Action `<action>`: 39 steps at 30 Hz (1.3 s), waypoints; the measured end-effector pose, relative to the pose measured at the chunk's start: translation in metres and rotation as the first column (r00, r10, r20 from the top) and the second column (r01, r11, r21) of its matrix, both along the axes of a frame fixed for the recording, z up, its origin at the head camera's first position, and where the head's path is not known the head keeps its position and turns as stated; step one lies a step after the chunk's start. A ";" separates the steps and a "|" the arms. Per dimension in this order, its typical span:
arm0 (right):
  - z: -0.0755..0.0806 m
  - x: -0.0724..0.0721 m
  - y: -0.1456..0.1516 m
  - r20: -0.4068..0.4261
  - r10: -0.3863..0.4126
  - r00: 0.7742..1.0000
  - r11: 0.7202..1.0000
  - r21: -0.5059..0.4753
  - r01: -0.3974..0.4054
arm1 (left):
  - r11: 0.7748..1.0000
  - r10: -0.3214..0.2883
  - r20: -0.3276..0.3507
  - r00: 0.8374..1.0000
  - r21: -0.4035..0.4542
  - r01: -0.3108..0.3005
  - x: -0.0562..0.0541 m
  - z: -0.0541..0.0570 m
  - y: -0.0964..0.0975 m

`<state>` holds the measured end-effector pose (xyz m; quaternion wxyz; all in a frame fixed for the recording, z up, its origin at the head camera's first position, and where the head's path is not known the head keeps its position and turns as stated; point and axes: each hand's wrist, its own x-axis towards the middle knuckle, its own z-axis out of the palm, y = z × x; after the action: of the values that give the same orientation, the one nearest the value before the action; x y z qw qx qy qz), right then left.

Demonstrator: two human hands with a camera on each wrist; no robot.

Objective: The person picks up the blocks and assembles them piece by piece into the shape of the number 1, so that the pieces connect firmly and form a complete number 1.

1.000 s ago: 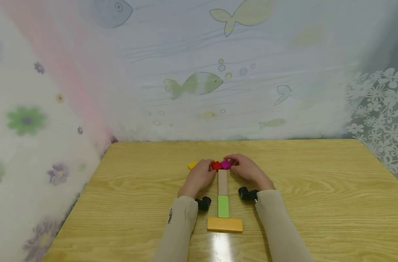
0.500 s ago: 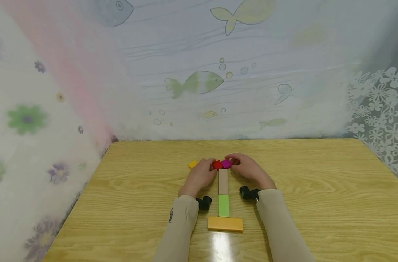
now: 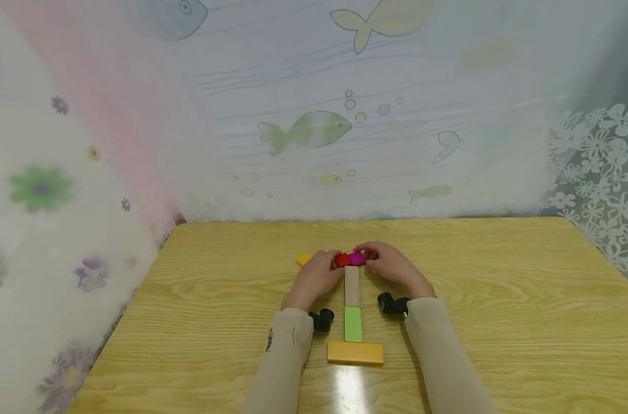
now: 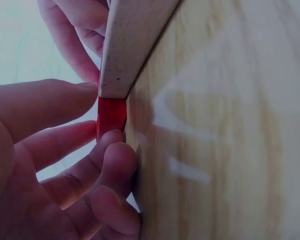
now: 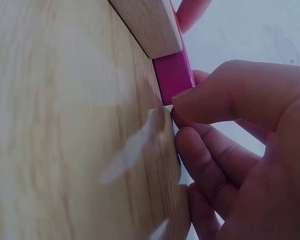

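Observation:
In the head view, a red block [image 3: 342, 260] and a magenta block [image 3: 357, 258] lie side by side at the far end of a plain wooden block [image 3: 351, 286]. My left hand [image 3: 316, 276] pinches the red block from the left, its thumb by the wooden block's corner in the left wrist view. From the right, my right hand [image 3: 393, 267] holds the magenta block [image 5: 172, 77] between thumb and fingers. Toward me, a green block [image 3: 352, 324] continues the line from the wooden one. An orange block [image 3: 355, 353] lies crosswise at the near end.
A yellow block [image 3: 304, 259] sits just beyond my left hand, partly hidden by it. Everything lies on a wood-grain table [image 3: 215, 322]. Behind it rises a wall covering [image 3: 314, 69] with fish drawings. Black wrist cameras [image 3: 322, 320] sit near both cuffs.

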<state>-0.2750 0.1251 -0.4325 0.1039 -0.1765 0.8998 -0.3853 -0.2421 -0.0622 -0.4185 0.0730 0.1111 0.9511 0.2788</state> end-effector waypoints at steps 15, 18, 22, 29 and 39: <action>0.003 0.001 -0.001 -0.011 0.010 1.000 1.000 0.017 -0.010 | 0.999 -0.032 -0.015 0.999 -0.024 0.031 0.000 -0.001 -0.002; 0.003 0.002 -0.001 -0.009 0.007 1.000 1.000 0.014 -0.007 | 0.999 -0.046 -0.003 0.999 0.009 0.046 0.000 0.000 -0.004; 0.003 0.002 -0.001 -0.007 0.003 1.000 1.000 0.014 -0.003 | 0.995 -0.051 0.044 0.998 0.093 0.047 0.000 0.003 -0.008; 0.003 0.002 -0.001 -0.018 -0.004 1.000 1.000 0.028 0.004 | 0.986 -0.040 0.119 0.992 0.168 0.020 0.001 0.007 -0.013; 0.002 0.001 0.002 -0.016 -0.004 1.000 0.999 0.043 0.005 | 0.982 -0.003 0.128 0.992 0.190 -0.021 -0.001 0.014 -0.019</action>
<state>-0.2745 0.1273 -0.4302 0.0998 -0.1751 0.9090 -0.3649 -0.2426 -0.0815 -0.4047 0.1217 0.0952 0.9139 0.3755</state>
